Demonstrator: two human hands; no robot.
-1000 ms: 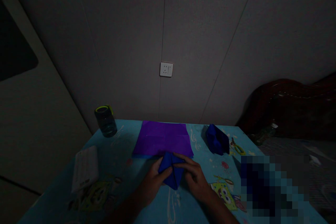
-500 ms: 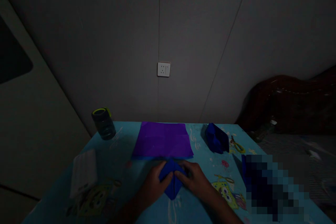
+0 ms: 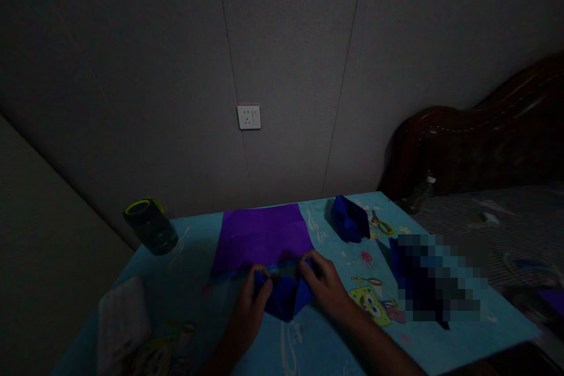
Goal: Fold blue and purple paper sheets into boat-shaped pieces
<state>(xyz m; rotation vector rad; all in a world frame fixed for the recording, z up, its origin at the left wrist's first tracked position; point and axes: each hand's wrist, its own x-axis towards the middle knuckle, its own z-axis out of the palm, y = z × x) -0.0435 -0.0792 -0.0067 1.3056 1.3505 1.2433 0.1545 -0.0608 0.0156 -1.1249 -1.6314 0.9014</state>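
A folded piece of blue paper (image 3: 286, 298) is held low over the table's near middle, its two sides pulled apart into a wide, boat-like shape. My left hand (image 3: 254, 302) pinches its left corner between thumb and fingers. On the opposite corner, my right hand (image 3: 324, 282) has a similar pinch. Just beyond the hands lies a stack of paper sheets (image 3: 264, 235), purple on top with a blue edge showing at the front. To the right of the stack stands another folded blue paper shape (image 3: 349, 220).
A dark bottle with a yellow-green rim (image 3: 152, 228) stands at the back left, a pale flat object (image 3: 122, 320) nearer. Scissors with yellow handles (image 3: 384, 225) lie at the back right. Dark blue paper (image 3: 393, 252) shows beside a pixelated patch. A wall socket (image 3: 249, 117) is behind.
My hands have moved apart, drawing the blue paper from a compact diamond into a wider, opened shape. The camera view has turned slightly to the right.
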